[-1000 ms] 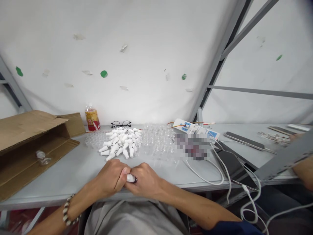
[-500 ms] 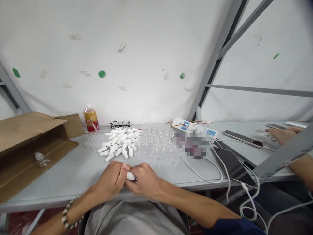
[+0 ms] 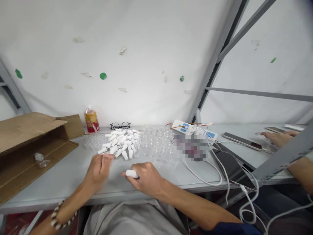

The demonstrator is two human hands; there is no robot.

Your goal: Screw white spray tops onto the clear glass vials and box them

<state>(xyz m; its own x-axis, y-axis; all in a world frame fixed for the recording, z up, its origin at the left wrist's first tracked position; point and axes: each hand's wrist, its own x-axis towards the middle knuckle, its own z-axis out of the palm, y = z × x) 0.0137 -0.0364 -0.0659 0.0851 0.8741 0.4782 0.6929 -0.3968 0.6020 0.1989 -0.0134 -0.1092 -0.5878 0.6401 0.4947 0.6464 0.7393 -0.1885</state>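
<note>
My right hand [image 3: 148, 178] is closed around a white cap [image 3: 132, 173], whose end sticks out past the thumb; anything below it inside the fist is hidden. My left hand [image 3: 97, 171], slightly blurred, is above the table at the near side of a pile of white caps [image 3: 122, 141]. Its fingers are curled together, and whatever they hold, if anything, cannot be made out. Right of the pile stand clear bottles [image 3: 156, 138] in a group. A clear tray with round holes [image 3: 94, 141] lies left of the pile.
An open cardboard box [image 3: 31, 130] holding a clear bottle [image 3: 41, 160] is at the left. Behind are a drink bottle [image 3: 91, 120] and glasses [image 3: 120, 125]. At the right are a power strip [image 3: 181, 126], cables, phones and another person's hand [image 3: 276, 138].
My left hand has parted from my right and moved left towards the near side of the cap pile. More of the white cap shows in my right hand, which stays nearly in place.
</note>
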